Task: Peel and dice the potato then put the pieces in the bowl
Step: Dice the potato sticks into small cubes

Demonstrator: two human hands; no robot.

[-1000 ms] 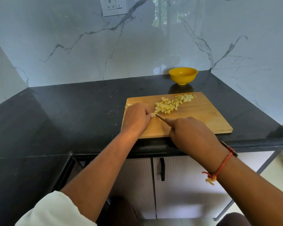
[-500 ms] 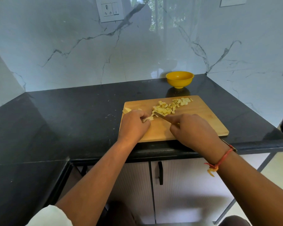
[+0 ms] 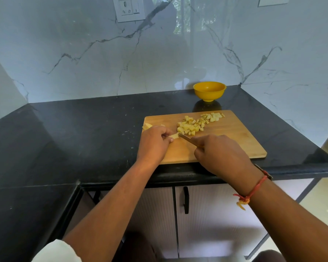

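Note:
A wooden cutting board [image 3: 235,140] lies on the black counter. A pile of diced potato [image 3: 195,123] stretches across its far half. My left hand [image 3: 153,144] pinches a small pale potato strip [image 3: 173,136] against the board. My right hand [image 3: 222,154] grips a knife [image 3: 187,138], whose blade tip points at that strip. A further potato piece [image 3: 147,126] peeks out behind my left hand at the board's left edge. The yellow bowl [image 3: 209,91] stands empty beyond the board, by the wall.
The black counter [image 3: 83,138] forms an L, with marble walls behind and on both sides. A wall socket [image 3: 129,9] sits above. The counter's front edge runs just under my wrists, with cabinet doors and a black handle [image 3: 186,200] below.
The view has tilted slightly upward. The knife has drawn back a little from the diced pile toward the strip under my left fingers. Both hands stay in place.

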